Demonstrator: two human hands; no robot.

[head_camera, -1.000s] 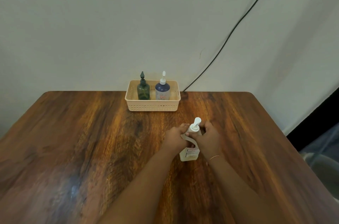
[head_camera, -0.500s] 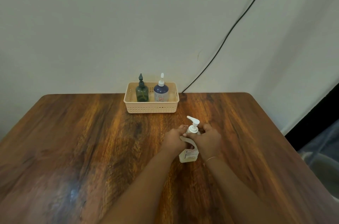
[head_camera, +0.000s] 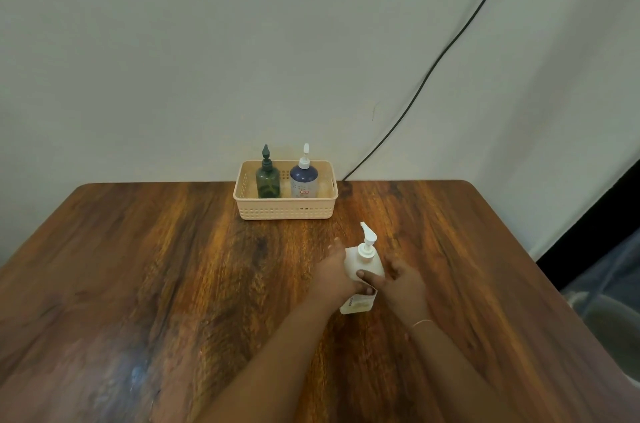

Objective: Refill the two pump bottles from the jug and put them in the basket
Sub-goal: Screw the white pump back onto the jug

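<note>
Left hand (head_camera: 334,272): wrapped around the left side of the jug (head_camera: 363,275), fingers closed on its body — this looks like the steadying grip.
Right hand (head_camera: 398,279): against the jug's right side, thumb laid across the front; fingers loosely curled, whether it truly grips I cannot tell.
Jug: a pale container with a white pump head, standing on the counter (head_camera: 173,284) between both hands, nearer the person than the basket (head_camera: 285,208).
Pump bottles: the green bottle (head_camera: 267,180) and the blue bottle (head_camera: 304,178) stand upright side by side inside the basket at the counter's far edge, pumps on.
Tipping risk: the jug is tall with a long nozzle — a twist at the pump collar with a slack lower grip could rock it over.
Spill risk: once the pump is off, liquid could slop onto the wood if the jug is lifted fast.
Order risk: both bottles sit capped in the basket; pouring likely needs them out and opened first.
</note>
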